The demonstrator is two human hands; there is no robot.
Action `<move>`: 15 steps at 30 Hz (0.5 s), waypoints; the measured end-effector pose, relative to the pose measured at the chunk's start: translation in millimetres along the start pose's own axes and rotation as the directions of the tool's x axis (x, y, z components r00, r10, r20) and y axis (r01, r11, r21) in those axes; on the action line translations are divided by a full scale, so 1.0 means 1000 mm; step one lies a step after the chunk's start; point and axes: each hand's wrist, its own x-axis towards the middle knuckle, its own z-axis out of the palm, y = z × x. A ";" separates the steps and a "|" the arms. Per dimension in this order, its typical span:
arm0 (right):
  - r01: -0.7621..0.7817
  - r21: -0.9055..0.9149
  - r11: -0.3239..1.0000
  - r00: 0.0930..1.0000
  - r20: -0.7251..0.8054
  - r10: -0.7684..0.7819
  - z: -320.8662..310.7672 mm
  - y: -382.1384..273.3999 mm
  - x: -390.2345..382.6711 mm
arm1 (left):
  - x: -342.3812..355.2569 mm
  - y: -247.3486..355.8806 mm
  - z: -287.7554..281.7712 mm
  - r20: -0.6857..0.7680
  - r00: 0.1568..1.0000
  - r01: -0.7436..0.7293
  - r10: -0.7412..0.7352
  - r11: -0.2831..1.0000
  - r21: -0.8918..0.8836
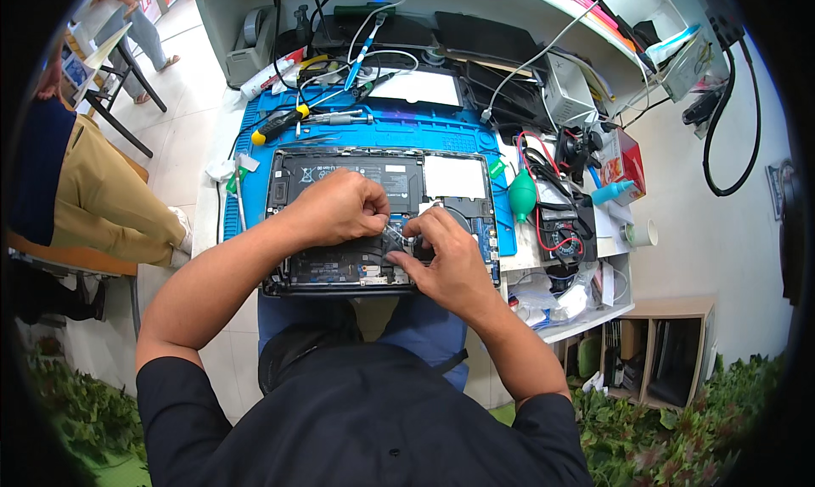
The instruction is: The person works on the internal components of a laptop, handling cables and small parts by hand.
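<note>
An opened laptop lies across the front edge of the bench, its black battery and blue circuit board exposed. My left hand is over its middle, fingertips pinched on a small greyish, see-through piece, perhaps film or tape. From the other side, my right hand closes thumb and fingers around the same piece, just above the laptop's inside. A round dark part, likely a fan, is partly hidden behind the right fingers. A white rectangular pad covers the laptop's far right area.
Beneath the laptop is a blue work mat. It carries a yellow-and-black screwdriver, tweezers and a brush. At right are a green air blower, a multimeter and cables. A person in tan trousers is at left.
</note>
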 end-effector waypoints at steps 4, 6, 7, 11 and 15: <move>0.075 -0.072 0.995 0.997 -0.005 -0.075 -0.001 -0.001 -0.007 | -0.002 0.002 0.000 -0.018 1.000 0.011 -0.011 1.000 -0.019; 0.096 -0.088 0.992 0.994 -0.035 -0.099 0.001 0.002 -0.012 | -0.002 0.001 0.000 -0.015 1.000 0.009 -0.010 1.000 -0.021; 0.109 -0.093 0.990 0.992 -0.057 -0.115 0.006 0.010 -0.016 | -0.002 0.000 0.001 -0.013 1.000 0.012 -0.012 1.000 -0.019; 0.174 -0.171 0.970 0.972 -0.125 -0.197 0.013 0.003 -0.023 | -0.001 -0.002 0.001 0.009 1.000 0.006 -0.006 1.000 -0.013; 0.218 -0.342 0.914 0.959 -0.100 -0.266 0.022 -0.017 -0.028 | 0.002 -0.004 0.002 0.014 0.999 -0.035 0.034 0.999 0.028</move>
